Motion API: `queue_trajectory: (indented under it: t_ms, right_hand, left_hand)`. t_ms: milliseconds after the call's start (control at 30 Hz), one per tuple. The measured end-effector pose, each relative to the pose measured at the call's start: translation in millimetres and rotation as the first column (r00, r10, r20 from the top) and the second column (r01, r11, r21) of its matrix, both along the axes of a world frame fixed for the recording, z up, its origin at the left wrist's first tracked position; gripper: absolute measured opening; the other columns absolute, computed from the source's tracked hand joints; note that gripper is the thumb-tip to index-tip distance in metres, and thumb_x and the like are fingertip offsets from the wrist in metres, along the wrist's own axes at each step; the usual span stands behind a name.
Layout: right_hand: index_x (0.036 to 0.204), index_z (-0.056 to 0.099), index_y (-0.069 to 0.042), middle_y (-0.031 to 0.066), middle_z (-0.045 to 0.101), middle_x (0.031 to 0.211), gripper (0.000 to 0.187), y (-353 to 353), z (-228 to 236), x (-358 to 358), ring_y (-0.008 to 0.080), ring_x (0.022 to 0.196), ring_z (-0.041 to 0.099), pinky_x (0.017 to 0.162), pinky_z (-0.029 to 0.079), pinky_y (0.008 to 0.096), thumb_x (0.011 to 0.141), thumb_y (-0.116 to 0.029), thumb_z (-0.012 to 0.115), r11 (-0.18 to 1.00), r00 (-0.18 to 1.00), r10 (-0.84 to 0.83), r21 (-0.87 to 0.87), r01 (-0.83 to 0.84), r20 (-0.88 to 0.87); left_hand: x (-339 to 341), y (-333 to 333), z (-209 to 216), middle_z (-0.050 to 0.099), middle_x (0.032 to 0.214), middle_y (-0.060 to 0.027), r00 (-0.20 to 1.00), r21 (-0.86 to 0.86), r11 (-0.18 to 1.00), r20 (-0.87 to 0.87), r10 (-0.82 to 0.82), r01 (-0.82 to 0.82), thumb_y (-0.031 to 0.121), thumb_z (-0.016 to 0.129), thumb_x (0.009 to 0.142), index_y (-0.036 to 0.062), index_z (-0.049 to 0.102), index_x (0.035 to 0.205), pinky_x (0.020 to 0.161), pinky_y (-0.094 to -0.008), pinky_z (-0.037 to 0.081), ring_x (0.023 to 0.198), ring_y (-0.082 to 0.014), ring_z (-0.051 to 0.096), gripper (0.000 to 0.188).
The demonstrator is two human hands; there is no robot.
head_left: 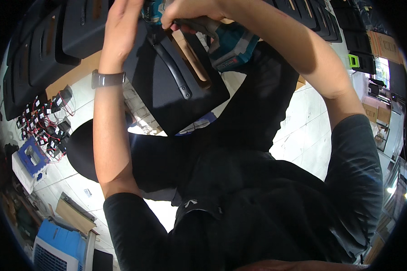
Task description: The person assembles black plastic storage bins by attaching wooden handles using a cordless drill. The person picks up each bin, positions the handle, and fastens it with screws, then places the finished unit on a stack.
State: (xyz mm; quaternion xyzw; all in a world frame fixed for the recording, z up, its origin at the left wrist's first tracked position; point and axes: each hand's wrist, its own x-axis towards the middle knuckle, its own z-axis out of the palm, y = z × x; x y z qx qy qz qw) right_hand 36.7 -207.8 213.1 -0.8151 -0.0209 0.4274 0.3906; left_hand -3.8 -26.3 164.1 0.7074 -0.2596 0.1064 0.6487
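Observation:
My right hand [194, 10] is wrapped round the grip of a teal and black cordless drill [234, 45], at the top of the view. The drill's front end points left, close to my left hand. My left hand [122, 27] reaches up over a black box [153, 101], and its fingers run out past the upper edge. A dark strap with a flat face [108, 80] sits on my left wrist. On the box's top lies a curved black bar handle [171, 67], with a screw hole showing at its near end. Beside it a long slot [192, 61] shows bare wood inside.
More black boxes [34, 63] stand in rows at the far left, others at the upper right. Small black parts with red wires [45, 119] are heaped on the white tiled floor at left. A blue and white air cooler [61, 246] stands at lower left. Cardboard boxes [384, 45] are at right.

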Motion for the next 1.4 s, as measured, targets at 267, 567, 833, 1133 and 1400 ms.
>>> queue_trajectory:
  t_ms: [267, 567, 833, 1133, 1400]
  right_hand:
    - [0.075, 0.062, -0.004, 0.0083, 0.061, 0.067, 0.012, 6.5, -5.6, -8.4, 0.0197, 0.053, 0.057, 0.047, 0.045, 0.0358, 0.083, -0.011, 0.067, 0.987, 1.0, -0.001, 0.161, 0.003, -0.012]
    - [0.075, 0.063, -0.002, 0.0093, 0.059, 0.062, 0.011, 7.2, -7.0, -10.3, 0.0199, 0.047, 0.055, 0.043, 0.043, 0.0348, 0.082, -0.011, 0.064, 0.998, 0.999, 0.011, 0.062, -0.014, 0.046]
    - [0.076, 0.064, -0.003, 0.0086, 0.06, 0.063, 0.01, 9.5, 4.3, -6.1, 0.0194, 0.051, 0.057, 0.045, 0.044, 0.0345, 0.083, -0.01, 0.064, 0.993, 0.996, 0.081, 0.086, -0.083, 0.026]
    - [0.08, 0.068, -0.002, 0.0078, 0.066, 0.07, 0.013, 9.0, 15.1, -0.8, 0.0193, 0.06, 0.063, 0.051, 0.049, 0.0355, 0.085, -0.014, 0.067, 0.994, 0.994, 0.106, -0.034, -0.106, -0.013]
    - [0.081, 0.071, -0.002, 0.0075, 0.07, 0.073, 0.013, -10.3, -9.5, 14.0, 0.0184, 0.059, 0.062, 0.051, 0.049, 0.0338, 0.087, -0.014, 0.069, 0.999, 0.997, 0.043, 0.035, -0.041, -0.061]
  left_hand:
    - [-1.3, -14.2, 4.1, 0.055, 0.112, -0.0062, 0.987, 0.09, 0.986, -0.056, 0.148, -0.143, 0.022, 0.045, 0.111, 0.0065, 0.049, 0.132, 0.098, -0.0274, 0.042, 0.105, -0.013, 0.051, 0.026]
    - [6.0, -13.9, -13.3, 0.053, 0.117, -0.009, 0.983, 0.066, 0.986, 0.117, 0.142, -0.151, 0.025, 0.043, 0.111, 0.0054, 0.048, 0.132, 0.101, -0.0286, 0.04, 0.111, -0.0155, 0.05, 0.029]
    - [9.2, -10.9, -11.2, 0.053, 0.118, -0.0088, 0.983, 0.084, 0.981, 0.076, 0.169, -0.175, 0.027, 0.041, 0.112, 0.0052, 0.049, 0.131, 0.103, -0.0287, 0.039, 0.112, -0.016, 0.05, 0.03]
    - [4.6, -12.8, -7.3, 0.054, 0.121, -0.0091, 0.986, 0.074, 0.984, -0.009, 0.164, -0.163, 0.028, 0.041, 0.113, 0.0056, 0.05, 0.132, 0.105, -0.0288, 0.039, 0.116, -0.0168, 0.051, 0.031]
    - [14.4, -15.5, -26.9, 0.057, 0.138, -0.0117, 0.983, -0.004, 0.983, 0.028, 0.182, -0.182, 0.037, 0.041, 0.113, 0.0066, 0.049, 0.144, 0.112, -0.031, 0.036, 0.131, -0.0208, 0.051, 0.044]
